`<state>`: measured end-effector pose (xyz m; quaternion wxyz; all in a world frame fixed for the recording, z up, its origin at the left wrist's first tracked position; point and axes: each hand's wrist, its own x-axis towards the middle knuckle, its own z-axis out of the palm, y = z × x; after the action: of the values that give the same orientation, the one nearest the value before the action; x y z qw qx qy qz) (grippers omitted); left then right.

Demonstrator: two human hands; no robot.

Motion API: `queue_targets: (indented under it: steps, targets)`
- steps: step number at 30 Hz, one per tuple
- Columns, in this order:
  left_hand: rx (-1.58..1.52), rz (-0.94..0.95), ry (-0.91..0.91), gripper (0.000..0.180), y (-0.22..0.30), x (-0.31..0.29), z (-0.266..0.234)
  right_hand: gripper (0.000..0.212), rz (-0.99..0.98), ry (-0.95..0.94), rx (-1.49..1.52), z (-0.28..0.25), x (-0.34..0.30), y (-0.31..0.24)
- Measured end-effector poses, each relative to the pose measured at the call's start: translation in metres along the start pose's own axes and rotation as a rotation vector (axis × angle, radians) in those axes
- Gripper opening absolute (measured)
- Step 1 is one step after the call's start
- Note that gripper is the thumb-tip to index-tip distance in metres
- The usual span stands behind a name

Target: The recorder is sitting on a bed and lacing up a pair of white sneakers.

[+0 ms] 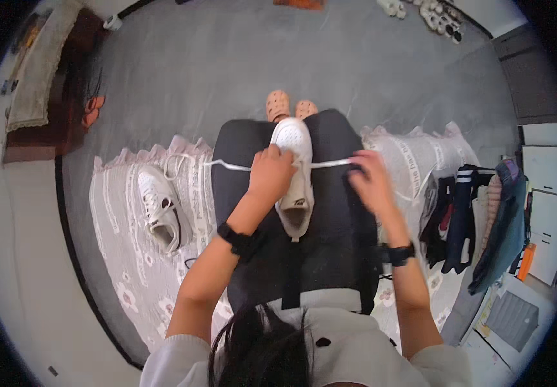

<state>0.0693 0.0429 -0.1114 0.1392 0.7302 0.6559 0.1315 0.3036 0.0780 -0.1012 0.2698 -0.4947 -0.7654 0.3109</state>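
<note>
A white sneaker [292,133] lies on my lap, its toe pointing away from me and its heel opening near. My left hand [271,173] is closed over its lacing area, with the fingertips hidden against the upper. To the right, my right hand [370,182] pinches a white shoelace [331,164], pulled taut sideways from the shoe. Another lace end [230,166] runs out to the left across my dark trousers. The second white sneaker [160,208] rests on the patterned bed cover at my left, its lace trailing beside it.
The pale frilled bed cover [123,258] spreads on both sides of me. Folded and hung clothes [462,213] stand at the right, by white drawers [545,169]. Orange clogs [278,103] are on my feet on the grey floor. Several shoes [438,19] sit far off at the right.
</note>
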Motion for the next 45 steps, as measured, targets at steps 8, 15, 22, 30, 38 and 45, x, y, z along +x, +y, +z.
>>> queue_targets:
  steps: [8,15,22,30,38,45]
  targets:
    - [-0.241,-0.054,0.001,0.021,-0.015,-0.028,-0.016,0.024,-0.482,-0.176,-0.329,0.086,0.020,-0.054]
    - [-0.418,-0.094,0.116,0.018,-0.016,-0.023,-0.006,0.026,-0.408,-0.246,-0.367,0.073,0.038,-0.057]
    - [-0.700,-0.272,0.120,0.018,-0.030,-0.028,0.009,0.017,-0.334,-0.325,-0.043,0.072,0.052,-0.035]
    - [-1.022,-0.392,0.122,0.017,-0.025,-0.030,0.019,0.007,0.418,-0.409,0.997,0.067,0.042,-0.017]
    - [-0.162,0.049,0.018,0.024,0.000,-0.014,-0.014,0.016,-0.285,-0.324,-0.183,0.063,0.048,-0.041]
    - [-0.148,0.205,0.058,0.014,-0.015,-0.006,-0.018,0.009,-0.355,-0.277,-0.003,0.054,0.054,-0.036]
